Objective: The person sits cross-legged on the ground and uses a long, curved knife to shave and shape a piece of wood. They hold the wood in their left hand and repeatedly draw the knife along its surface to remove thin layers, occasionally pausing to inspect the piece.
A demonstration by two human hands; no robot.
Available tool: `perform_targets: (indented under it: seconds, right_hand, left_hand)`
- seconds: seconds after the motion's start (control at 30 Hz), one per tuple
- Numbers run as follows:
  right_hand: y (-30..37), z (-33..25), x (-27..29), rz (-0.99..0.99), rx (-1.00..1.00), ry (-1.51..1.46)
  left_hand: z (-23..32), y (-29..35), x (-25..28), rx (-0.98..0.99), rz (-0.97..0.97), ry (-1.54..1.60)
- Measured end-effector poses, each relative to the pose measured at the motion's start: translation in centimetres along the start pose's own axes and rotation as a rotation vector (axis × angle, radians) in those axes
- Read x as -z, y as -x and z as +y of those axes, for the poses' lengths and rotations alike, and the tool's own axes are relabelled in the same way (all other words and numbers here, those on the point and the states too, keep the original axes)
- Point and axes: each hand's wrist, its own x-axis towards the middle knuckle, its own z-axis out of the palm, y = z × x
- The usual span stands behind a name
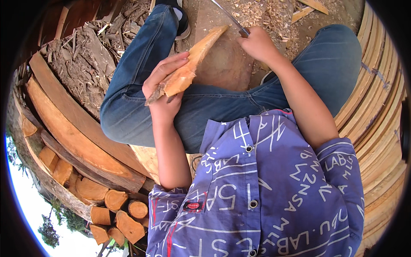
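My left hand (165, 81) is closed round a rough, split piece of wood (195, 60), pale orange with a strip of bark at its near end. The piece tilts up and to the right over my lap, its narrow tip pointing away from me. In my right hand (259, 45), a fist grips the handle of a long-bladed knife (231, 18). Its thin metal blade slants up and left, out past the top edge, so its far end is hidden. Blade and wood appear apart, the wood's tip lying just below the blade.
Beyond my bent legs (141, 103), wood shavings (265, 17) cover the ground around a flat board (222, 64). Bark scraps (85, 60) lie at the left. Long curved-looking timbers (77, 124) and cut logs (115, 200) are stacked left; sawn planks (372, 103) are piled right.
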Motion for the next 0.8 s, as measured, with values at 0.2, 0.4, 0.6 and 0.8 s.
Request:
perform_targets:
  seconds: [0.2,0.4,0.6,0.8]
  right_hand:
    - [0.4,-0.2,0.3,-0.072,-0.025,0.054]
    - [2.0,-1.1,-0.7,-0.076,-0.047,0.059]
    - [3.2,-2.6,-0.8,-0.039,0.068,0.007]
    - [3.1,-6.1,-0.8,-0.015,0.013,0.072]
  left_hand:
    - [-1.0,-1.3,-0.2,-0.044,0.107,0.386]
    - [-1.1,-1.6,-0.3,-0.036,0.135,0.354]
    - [-1.1,-2.2,-0.5,-0.056,0.102,0.152]
    - [0.2,-2.2,-1.2,0.044,0.010,0.228]
